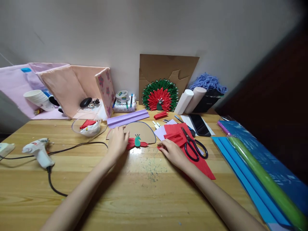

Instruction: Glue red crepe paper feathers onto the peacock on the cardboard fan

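Note:
A half-round cardboard piece (141,130) with a blue edge lies on the table. At its lower edge sits a green paper peacock (137,141) with red paper petals (144,144) on both sides. My left hand (117,142) rests over the cardboard's left part, fingers bent and apart, next to the left petals. Just right of the cardboard, my right hand (172,152) pinches a small red paper piece (158,147) between thumb and fingers. Beside that hand, black-handled scissors (196,149) lie on red crepe paper (204,166).
A white hot glue gun (39,152) and its black cable lie at left. Behind are a clear bowl (86,126), a purple paper strip (127,118), a marker box (125,104) and a finished red-green peacock (160,96). A phone (199,124) and wrapped rolls (260,173) lie right.

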A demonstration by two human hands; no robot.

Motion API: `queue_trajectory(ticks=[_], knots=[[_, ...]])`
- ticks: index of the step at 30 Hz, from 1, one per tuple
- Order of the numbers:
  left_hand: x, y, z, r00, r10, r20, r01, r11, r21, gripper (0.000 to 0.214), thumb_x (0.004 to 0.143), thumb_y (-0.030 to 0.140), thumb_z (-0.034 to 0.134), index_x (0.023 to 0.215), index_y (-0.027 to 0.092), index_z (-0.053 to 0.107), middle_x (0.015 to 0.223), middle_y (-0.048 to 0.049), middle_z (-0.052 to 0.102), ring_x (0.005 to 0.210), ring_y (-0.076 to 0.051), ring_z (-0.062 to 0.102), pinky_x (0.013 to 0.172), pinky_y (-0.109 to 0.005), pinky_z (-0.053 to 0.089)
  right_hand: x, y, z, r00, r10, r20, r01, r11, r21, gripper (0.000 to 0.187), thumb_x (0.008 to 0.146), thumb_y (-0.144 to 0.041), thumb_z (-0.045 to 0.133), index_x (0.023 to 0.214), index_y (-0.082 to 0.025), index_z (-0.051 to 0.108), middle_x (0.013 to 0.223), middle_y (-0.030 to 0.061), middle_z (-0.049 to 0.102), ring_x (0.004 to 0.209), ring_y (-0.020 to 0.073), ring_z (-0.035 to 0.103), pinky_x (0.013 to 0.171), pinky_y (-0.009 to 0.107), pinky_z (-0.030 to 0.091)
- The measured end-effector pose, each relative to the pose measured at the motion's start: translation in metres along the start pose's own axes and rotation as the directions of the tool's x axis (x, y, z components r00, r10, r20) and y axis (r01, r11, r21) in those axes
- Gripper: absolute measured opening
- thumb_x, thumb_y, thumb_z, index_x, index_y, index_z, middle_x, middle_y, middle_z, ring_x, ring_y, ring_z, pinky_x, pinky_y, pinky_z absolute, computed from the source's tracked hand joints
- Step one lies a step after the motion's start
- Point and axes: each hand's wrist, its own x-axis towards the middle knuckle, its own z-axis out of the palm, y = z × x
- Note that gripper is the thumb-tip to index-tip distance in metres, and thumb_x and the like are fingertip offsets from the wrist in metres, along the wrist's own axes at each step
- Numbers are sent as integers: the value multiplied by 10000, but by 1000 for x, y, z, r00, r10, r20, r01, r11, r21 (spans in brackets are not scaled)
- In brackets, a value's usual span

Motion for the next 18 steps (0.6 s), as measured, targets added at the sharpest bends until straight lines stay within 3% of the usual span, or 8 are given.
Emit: queue_trajectory(ticks=[4,6,9,11,14,18], knots=[[-9,-24,5,993,-113,-14,113,993,-33,345,853,337,382,1092,112,489,1052,-161,572,1022,-279,529,891,-413,404,7,-5,-2,997,73,-13,-67,959,277,167,800,-254,524,902,-176,631,813,46,599,740,167,555,685,305,442],[-12,-31,6,991,-137,9,137,988,-77,352,859,348,368,1096,114,483,1024,-154,584,992,-272,549,880,-414,413,15,-11,-1,989,148,27,-142,862,486,220,766,-300,561,924,-162,626,822,40,602,728,154,561,657,289,451],[-15,-36,9,990,-137,19,139,982,-127,353,855,375,377,1078,126,488,1026,-149,588,970,-266,566,864,-411,426,30,-22,6,968,217,123,-238,652,720,293,715,-334,611,942,-148,614,796,26,602,671,127,561,574,242,440],[-17,-35,12,992,-129,5,129,983,-130,367,845,399,401,1072,126,491,1031,-151,589,986,-274,559,866,-417,425,40,-29,13,953,248,174,-287,554,782,287,693,-327,629,914,-145,612,741,11,600,584,100,532,500,213,406],[-19,-33,15,993,-120,-17,117,986,-117,375,830,400,439,1070,117,497,1050,-158,585,1027,-285,534,889,-421,413,49,-37,24,942,278,187,-308,496,812,233,674,-300,634,847,-148,603,638,-30,564,458,61,445,411,187,334],[-20,-33,19,992,-126,-16,123,983,-138,353,812,361,481,1068,119,499,1063,-157,582,1029,-284,531,890,-419,413,54,-39,27,957,248,152,-250,436,864,171,665,-261,639,776,-160,556,597,-49,544,513,67,493,498,183,412]])
